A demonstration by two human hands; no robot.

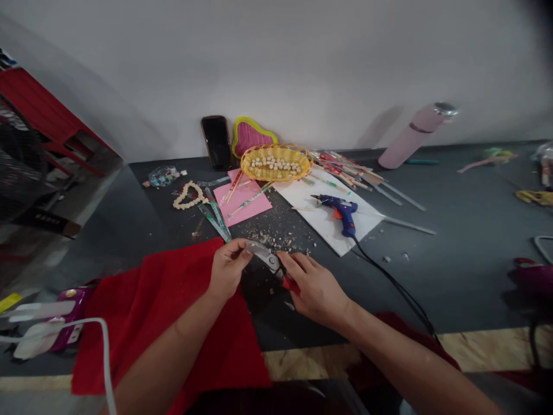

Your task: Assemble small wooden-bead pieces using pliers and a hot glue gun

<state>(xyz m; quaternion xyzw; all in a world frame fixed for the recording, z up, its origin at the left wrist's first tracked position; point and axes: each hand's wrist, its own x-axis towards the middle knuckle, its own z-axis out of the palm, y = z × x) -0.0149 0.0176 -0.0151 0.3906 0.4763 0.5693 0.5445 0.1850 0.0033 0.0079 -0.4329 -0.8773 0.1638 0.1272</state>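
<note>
My right hand (317,285) is closed around the red handle of a pair of scissors (270,259), whose metal blades point up and left. At the blade tips, my left hand (228,266) pinches with thumb and forefinger; what lies between them is too small to make out. Small pale crumbs (276,237) are scattered on the dark table just beyond the scissors. A red cloth (173,311) lies under my left forearm. Behind my left hand are green-printed chopstick wrappers (216,222) and a pink paper sheet (254,210) with chopsticks on it.
A blue glue gun (343,210) rests on white paper (341,245), its cord running toward the front edge. Behind stand a yellow basket (276,173) of small pale pieces, a phone (216,143) and a pink bottle (412,138). A heart-shaped frame (189,196) lies left.
</note>
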